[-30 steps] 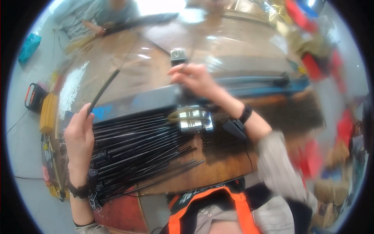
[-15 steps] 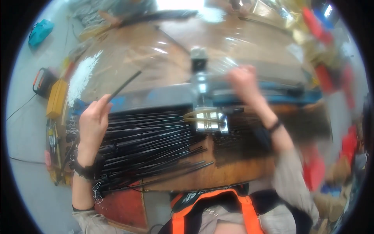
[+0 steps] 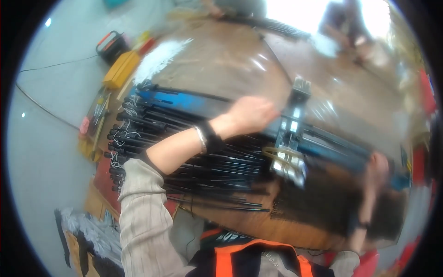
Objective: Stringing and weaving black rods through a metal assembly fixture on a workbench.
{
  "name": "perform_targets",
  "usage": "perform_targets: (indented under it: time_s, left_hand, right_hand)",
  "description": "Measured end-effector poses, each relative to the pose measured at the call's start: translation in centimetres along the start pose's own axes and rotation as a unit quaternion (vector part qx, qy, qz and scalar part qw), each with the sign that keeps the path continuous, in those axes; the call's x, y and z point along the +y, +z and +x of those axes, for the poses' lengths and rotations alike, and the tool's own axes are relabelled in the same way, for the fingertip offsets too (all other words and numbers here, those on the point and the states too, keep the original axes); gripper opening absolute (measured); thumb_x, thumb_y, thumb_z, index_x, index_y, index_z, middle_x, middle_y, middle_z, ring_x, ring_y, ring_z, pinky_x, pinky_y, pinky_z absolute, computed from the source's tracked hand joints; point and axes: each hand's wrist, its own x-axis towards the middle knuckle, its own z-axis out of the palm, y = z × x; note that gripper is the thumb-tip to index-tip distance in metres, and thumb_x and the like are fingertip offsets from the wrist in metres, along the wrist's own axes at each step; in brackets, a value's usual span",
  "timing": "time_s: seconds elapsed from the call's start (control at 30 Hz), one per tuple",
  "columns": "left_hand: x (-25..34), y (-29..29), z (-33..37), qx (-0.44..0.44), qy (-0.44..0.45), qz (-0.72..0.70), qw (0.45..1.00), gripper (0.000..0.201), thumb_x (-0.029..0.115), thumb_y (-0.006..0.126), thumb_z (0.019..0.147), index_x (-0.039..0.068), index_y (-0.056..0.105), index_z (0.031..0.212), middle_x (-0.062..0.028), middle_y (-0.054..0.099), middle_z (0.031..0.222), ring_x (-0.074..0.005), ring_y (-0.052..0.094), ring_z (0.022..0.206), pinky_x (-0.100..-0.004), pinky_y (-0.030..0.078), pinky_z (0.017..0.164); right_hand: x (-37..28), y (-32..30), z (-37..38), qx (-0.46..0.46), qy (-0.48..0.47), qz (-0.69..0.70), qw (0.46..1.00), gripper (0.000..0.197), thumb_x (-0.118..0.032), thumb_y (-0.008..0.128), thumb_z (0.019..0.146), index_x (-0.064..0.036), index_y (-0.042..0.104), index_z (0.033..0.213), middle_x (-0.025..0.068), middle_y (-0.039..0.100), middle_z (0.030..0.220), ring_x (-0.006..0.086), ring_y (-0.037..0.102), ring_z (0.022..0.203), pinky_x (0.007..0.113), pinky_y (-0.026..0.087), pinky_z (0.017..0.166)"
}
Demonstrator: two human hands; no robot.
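My left hand [image 3: 253, 115] reaches across the bench to the left side of a metal clamp-like fixture [image 3: 290, 124]. Its fingers are curled closed, and what they hold, if anything, is hidden. A thin black rod [image 3: 196, 94] lies along the blue-and-grey beam [image 3: 177, 99], running toward this hand. Under my left forearm spreads a row of black rods [image 3: 217, 166] with dark end pieces and white strings at their left ends. At the far right, my right hand [image 3: 378, 164] is smeared by motion near the end of the beam, so its fingers cannot be made out.
Dark thin pieces [image 3: 318, 203] cover the bench's right front. A yellow box [image 3: 120, 69] and a black-and-red case [image 3: 112, 48] stand left. White strands [image 3: 159, 60] lie under clear sheeting [image 3: 221, 60]. Another person [image 3: 344, 27] is across the bench.
The view has swung and tilted. My left hand, which held a dark rod at the left, has moved right to the fixture. My right hand has moved away from the fixture toward the right end.
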Motion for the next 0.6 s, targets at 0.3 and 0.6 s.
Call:
perform_targets:
  time_s: [0.3,0.6]
  left_hand:
    - [0.2,1.7,0.0,0.062,-0.028,-0.078,0.995,0.016,0.026,0.069,0.089,0.011,0.072,0.084,-0.0116,0.064,0.079,-0.0332,0.063,0.075,-0.0442,0.050,0.068]
    - [-0.1,1.5,-0.3,0.086,0.001,-0.105,0.991,0.015,0.025,0.069,0.088,0.010,0.070,0.087,-0.0105,0.064,0.081,-0.0337,0.063,0.078,-0.0439,0.050,0.068]
  right_hand:
    - [0.1,1.1,0.0,0.037,0.002,0.013,0.999,0.004,-0.007,0.061,0.090,-0.0033,0.059,0.088,0.0142,0.058,0.083,0.0337,0.057,0.082,0.042,0.043,0.084]
    - [0.0,-0.6,-0.7,-0.012,0.058,0.055,0.997,0.015,-0.005,0.062,0.089,-0.0033,0.066,0.104,0.0123,0.068,0.101,0.0322,0.061,0.100,0.043,0.041,0.098]
